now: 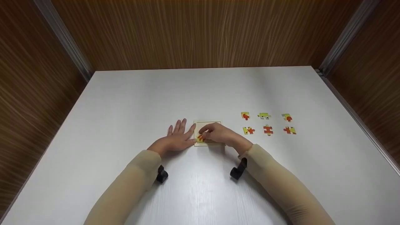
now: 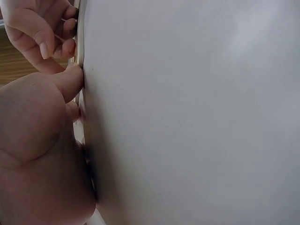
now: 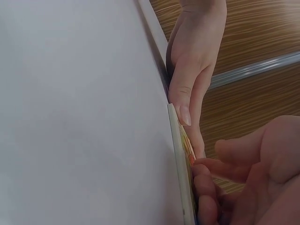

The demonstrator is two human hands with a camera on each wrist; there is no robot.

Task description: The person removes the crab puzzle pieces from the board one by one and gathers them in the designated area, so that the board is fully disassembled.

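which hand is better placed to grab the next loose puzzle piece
Probably the right hand: the six loose puzzle pieces lie on its side of the puzzle tray, a short reach away. The left hand lies flat at the tray's far edge, seemingly steadying it.

White table [image 1: 125, 103] with a faint wood-grain finish, boxed in by brown wood-look walls. Sitting on it: a small pale square puzzle tray [image 1: 207, 123] near the middle, and off to its right six loose puzzle pieces [image 1: 268, 130] in yellow and red, laid out in two neat rows of three, none touching each other.
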